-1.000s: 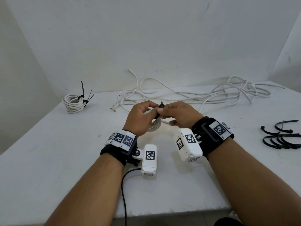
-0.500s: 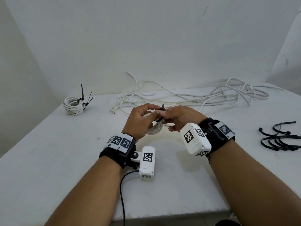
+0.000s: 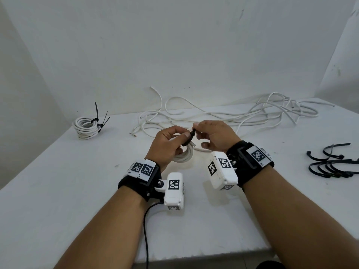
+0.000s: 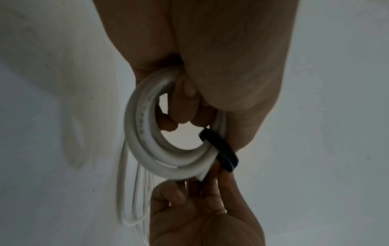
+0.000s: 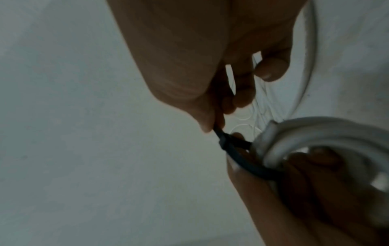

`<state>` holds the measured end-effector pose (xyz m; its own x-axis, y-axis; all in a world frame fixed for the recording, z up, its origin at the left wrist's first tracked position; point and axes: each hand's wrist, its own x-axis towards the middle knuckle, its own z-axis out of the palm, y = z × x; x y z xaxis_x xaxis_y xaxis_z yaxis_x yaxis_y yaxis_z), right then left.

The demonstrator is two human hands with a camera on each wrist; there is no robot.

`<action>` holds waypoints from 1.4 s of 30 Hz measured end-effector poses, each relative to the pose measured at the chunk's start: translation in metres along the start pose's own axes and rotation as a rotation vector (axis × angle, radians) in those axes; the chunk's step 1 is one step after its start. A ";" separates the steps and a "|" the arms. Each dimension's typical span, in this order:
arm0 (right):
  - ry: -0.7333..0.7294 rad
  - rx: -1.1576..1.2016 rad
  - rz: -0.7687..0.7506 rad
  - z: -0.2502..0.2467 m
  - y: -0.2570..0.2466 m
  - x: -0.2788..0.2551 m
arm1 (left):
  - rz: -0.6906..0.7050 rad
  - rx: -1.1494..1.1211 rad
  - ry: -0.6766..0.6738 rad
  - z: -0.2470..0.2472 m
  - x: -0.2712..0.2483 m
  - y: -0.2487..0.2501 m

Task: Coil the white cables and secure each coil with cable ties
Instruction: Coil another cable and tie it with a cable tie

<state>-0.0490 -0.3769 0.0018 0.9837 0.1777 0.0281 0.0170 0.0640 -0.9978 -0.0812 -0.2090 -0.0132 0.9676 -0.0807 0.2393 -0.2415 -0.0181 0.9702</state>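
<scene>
- The person's left hand point(image 3: 167, 144) holds a small round coil of thick white cable point(image 3: 183, 155) just above the white table point(image 3: 58, 191). Its fingers curl through the hole of the coil, so this grip is closed on the coil.
- A thin black plastic cable tie point(image 4: 221, 148) goes around one side of the coil.
- The right hand point(image 3: 215, 136) pinches the end of the tie between thumb and finger, so this grip is closed on the tie.
- The tie looks looped but loose. It probably needs a pull to get tight.
- The cable looks stiff and springy. It may pop open if the left hand lets go, so it is best to hold it right next to the tie.
- The tie is thin and smooth, so it can slip. A pinch near its tip, with a straight pull, should work best.
- The coil looks light, so one hand can hold it.
- One tied white coil point(image 3: 86, 126) lies far to the left on the table.
- A loose pile of long white cables point(image 3: 233, 117) lies behind the hands.
- Spare black ties point(image 3: 332, 166) lie well off to the right.
</scene>
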 end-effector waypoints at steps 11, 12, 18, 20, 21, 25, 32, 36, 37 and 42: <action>-0.037 0.085 0.006 0.012 0.005 -0.001 | -0.079 -0.129 0.001 0.002 0.001 -0.005; -0.061 0.061 -0.013 0.014 0.005 -0.002 | -0.090 -0.147 0.005 0.001 0.001 -0.006; 0.022 -0.193 -0.174 0.012 0.003 0.002 | -0.136 -0.097 -0.156 0.007 0.000 0.002; 0.056 -0.201 -0.187 0.010 0.003 0.005 | -0.144 -0.080 -0.174 0.007 0.001 0.004; 0.071 -0.198 -0.192 0.010 0.003 0.007 | -0.153 -0.089 -0.182 0.006 0.000 0.004; 0.076 -0.230 -0.157 0.020 0.004 0.015 | -0.190 -0.128 -0.178 -0.001 0.003 0.002; 0.120 -0.080 0.039 0.053 -0.008 0.024 | -0.350 -0.506 -0.141 -0.029 0.010 0.013; 0.012 -0.103 0.207 0.078 -0.005 0.022 | -0.210 -0.579 0.093 -0.067 0.015 0.024; -0.047 -0.231 0.237 0.085 -0.001 0.021 | -0.185 -0.491 0.139 -0.081 0.013 0.024; -0.365 -1.133 0.199 0.131 0.008 0.013 | -0.176 0.198 0.158 -0.152 -0.008 0.022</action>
<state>-0.0595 -0.2459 0.0019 0.8817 0.3649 -0.2992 0.1981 -0.8616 -0.4672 -0.0828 -0.0571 0.0119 0.9916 0.0970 0.0860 -0.0638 -0.2129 0.9750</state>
